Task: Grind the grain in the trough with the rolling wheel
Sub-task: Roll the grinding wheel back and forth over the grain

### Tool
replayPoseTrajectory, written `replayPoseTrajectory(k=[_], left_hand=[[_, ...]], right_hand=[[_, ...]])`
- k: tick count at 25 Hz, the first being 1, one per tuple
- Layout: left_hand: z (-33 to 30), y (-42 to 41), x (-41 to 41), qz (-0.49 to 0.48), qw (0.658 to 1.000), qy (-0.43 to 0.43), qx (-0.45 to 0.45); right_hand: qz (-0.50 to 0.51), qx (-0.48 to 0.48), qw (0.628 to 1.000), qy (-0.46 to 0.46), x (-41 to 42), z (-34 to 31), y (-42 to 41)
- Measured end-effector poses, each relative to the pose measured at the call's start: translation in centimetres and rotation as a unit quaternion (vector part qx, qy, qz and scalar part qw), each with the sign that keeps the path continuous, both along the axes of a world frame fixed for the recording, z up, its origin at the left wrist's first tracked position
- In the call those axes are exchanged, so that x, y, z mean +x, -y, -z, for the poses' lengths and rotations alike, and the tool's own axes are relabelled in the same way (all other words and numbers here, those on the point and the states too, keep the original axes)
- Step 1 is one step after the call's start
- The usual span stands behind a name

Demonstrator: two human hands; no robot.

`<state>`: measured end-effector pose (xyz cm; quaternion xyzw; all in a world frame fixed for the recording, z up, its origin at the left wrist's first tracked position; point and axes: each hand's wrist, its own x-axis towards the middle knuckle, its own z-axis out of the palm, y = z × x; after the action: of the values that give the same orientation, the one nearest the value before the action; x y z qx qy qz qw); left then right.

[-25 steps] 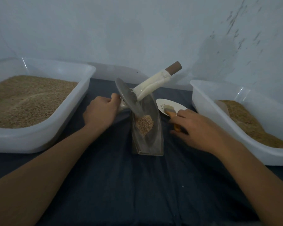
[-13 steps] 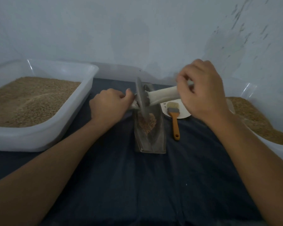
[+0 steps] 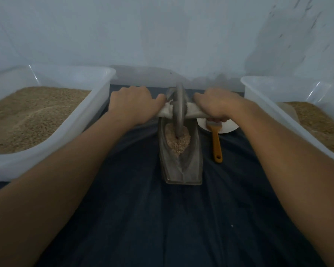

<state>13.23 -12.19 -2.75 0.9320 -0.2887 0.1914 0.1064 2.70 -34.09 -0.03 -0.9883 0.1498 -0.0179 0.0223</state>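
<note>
Left fingers (image 3: 143, 110): curled over the left end of the cloth-wrapped axle (image 3: 193, 110), closed tight on it; knuckles up.
Right fingers (image 3: 217, 118): wrapped round the right end of the axle, tips showing under it; closed on it.
Left hand (image 3: 132, 105): palm down, wrist level; forearm runs straight in from the lower left.
Right hand (image 3: 214, 104): palm down, mirrors the left; forearm comes in from the lower right.
Rolling wheel (image 3: 178, 110): upright between the two hands, edge-on to the camera; lower rim sunk in the grain (image 3: 176, 143).
Trough (image 3: 181, 164): narrow metal boat, lengthwise toward the person, on the dark-clothed bench (image 3: 162, 218); grain heaped at its middle.
Brush (image 3: 216, 143): orange handle, just right of the trough; bristles on a white plate (image 3: 228, 128).
Left tub (image 3: 81, 122): holds grain.
Right tub (image 3: 268, 105): holds grain.
</note>
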Motion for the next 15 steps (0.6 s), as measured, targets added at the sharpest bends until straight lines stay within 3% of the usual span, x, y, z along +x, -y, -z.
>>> replayPoseTrajectory(k=[3,7,11,15], left_hand=[[-1.0,1.7,1.7,-0.006,0.997,-0.034,0.071],[-2.1,1.0,1.6,0.037,0.985,-0.095,0.138],[0.8,-2.6,-2.5,0.115,0.969,0.123,0.182],[1.5,-5.6,-6.4,0.138,0.961,0.171,0.17]], right_hand=[[-0.006,0.017,0.999,0.034,1.3,0.1,0.4],[-0.001,-0.054,0.998,0.041,0.9,-0.6,-0.8],[0.007,-0.168,0.976,0.138,-3.6,0.6,-3.7],[0.0,-0.184,0.948,0.259,-8.4,2.1,-6.4]])
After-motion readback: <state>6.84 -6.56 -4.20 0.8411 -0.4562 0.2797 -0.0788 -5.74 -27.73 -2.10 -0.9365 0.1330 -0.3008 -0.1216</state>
